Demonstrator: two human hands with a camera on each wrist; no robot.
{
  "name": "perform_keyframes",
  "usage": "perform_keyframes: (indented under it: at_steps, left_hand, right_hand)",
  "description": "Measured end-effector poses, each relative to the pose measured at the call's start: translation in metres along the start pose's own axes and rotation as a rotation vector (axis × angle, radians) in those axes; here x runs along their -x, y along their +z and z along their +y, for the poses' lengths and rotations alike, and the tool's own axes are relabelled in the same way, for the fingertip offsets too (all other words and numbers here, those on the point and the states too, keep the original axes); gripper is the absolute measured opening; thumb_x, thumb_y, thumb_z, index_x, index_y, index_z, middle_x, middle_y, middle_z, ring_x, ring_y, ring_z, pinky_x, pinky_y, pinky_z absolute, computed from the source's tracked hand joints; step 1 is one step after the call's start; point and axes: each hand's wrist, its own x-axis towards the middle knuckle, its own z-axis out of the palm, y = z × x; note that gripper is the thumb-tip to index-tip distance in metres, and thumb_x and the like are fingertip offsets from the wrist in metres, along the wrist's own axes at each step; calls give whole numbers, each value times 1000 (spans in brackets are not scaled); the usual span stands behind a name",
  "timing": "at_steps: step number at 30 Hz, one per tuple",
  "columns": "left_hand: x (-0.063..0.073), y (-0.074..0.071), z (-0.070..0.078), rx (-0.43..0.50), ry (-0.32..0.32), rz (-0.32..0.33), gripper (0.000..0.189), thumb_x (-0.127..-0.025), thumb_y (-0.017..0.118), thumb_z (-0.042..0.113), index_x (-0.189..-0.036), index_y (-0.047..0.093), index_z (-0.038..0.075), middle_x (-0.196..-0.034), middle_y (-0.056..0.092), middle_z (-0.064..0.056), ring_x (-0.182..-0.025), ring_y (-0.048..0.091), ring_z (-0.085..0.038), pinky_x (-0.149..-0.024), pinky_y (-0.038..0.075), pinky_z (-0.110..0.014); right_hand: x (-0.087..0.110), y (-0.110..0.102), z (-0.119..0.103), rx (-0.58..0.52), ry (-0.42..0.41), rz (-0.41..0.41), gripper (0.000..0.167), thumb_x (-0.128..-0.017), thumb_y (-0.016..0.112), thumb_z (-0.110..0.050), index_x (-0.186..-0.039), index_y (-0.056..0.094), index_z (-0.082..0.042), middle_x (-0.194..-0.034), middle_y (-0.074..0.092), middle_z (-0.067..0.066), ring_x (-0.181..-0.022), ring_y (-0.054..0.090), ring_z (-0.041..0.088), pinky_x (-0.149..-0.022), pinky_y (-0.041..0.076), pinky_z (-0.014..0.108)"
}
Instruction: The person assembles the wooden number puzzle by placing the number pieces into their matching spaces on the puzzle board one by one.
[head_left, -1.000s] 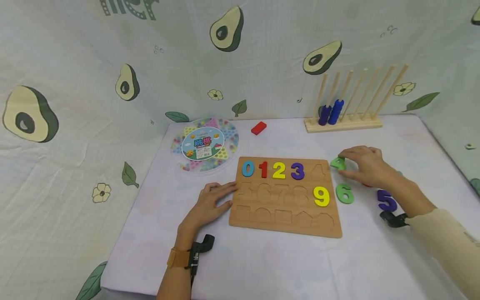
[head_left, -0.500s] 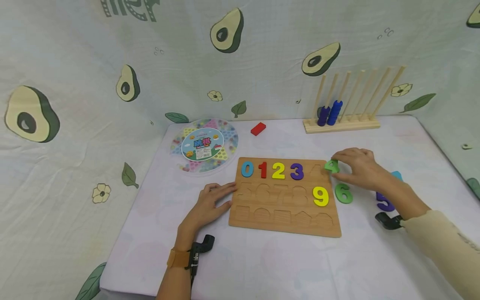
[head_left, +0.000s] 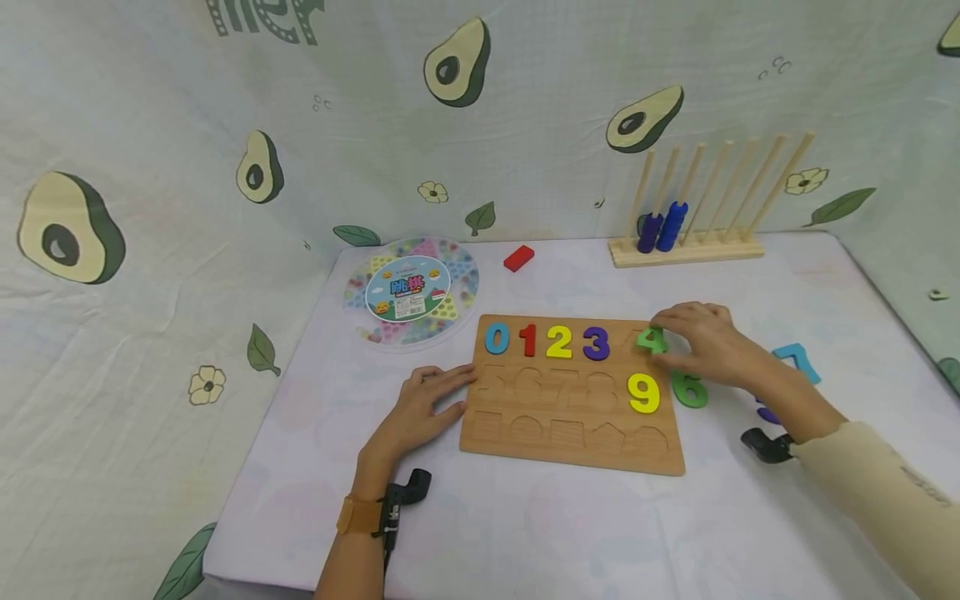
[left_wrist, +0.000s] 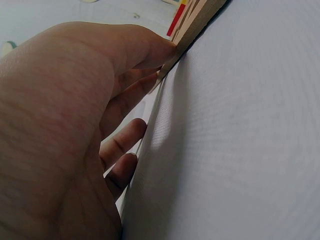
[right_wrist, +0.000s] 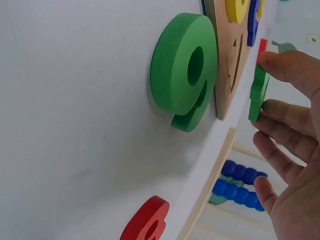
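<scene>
My right hand [head_left: 705, 343] pinches a green number 4 [head_left: 652, 340] between thumb and fingers, over the upper right corner of the wooden number board [head_left: 555, 412]. In the right wrist view the 4 [right_wrist: 258, 92] is held edge-on, apart from the board. My left hand [head_left: 422, 408] touches the board's left edge with its fingertips and thumb; the left wrist view shows thumb and fingers against that edge. A blue 0 [head_left: 497, 338], red 1 [head_left: 528, 340], yellow 2 [head_left: 559, 342] and purple 3 [head_left: 596, 342] line the top row. A yellow 9 [head_left: 643, 393] sits lower right.
A green 6 [head_left: 689, 389] lies beside the board's right edge. Farther right are a blue 7 [head_left: 799, 362], a partly hidden purple number [head_left: 768, 414] and a red number [right_wrist: 146, 220]. Behind stand a peg rack [head_left: 686, 249], a red block [head_left: 519, 258] and a round game box [head_left: 411, 290].
My right hand has carried the green 4 leftward from beside the board to over its upper right corner. The blue 7 has come into sight behind the forearm. My left hand stays put.
</scene>
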Motion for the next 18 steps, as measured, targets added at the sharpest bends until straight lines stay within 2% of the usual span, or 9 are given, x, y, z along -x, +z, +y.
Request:
perform_keyframes:
  at_steps: [18]
  left_hand:
    - [-1, 1, -1, -4, 2, 3, 48, -99, 62, 33, -146, 54, 29, -153, 44, 13, -125, 36, -21, -99, 30, -50]
  right_hand:
    - [-6, 14, -6, 16, -12, -32, 56, -87, 78, -31, -132, 62, 0, -135, 57, 23, -131, 39, 44, -102, 21, 65]
